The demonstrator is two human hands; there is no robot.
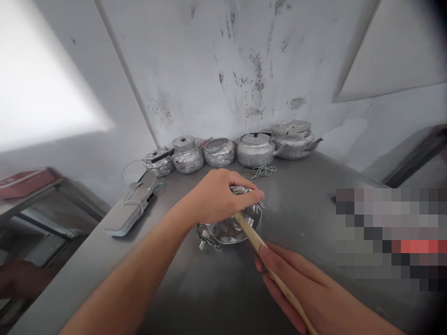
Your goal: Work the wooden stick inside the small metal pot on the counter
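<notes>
In the middle of the grey table stands a small, crinkled silver vessel (230, 232), with green-and-white cord (209, 238) at its left side. My left hand (218, 197) lies over its top, thumb and fingers closed on its upper edge; some of the fingers are hidden. My right hand (286, 277) is wrapped round a wooden stick (253, 237), which slants up from the lower right. The stick's far end disappears under my left hand at the vessel. Just beyond lies a loose bundle of patterned cord (260, 173).
Several silver kettles and pots (256, 150) line the table's back edge against a stained wall. A grey power bank (131, 209) with a white cable lies at the left. A red tray (30, 182) rests on a rack at far left. A pixelated patch covers the right side.
</notes>
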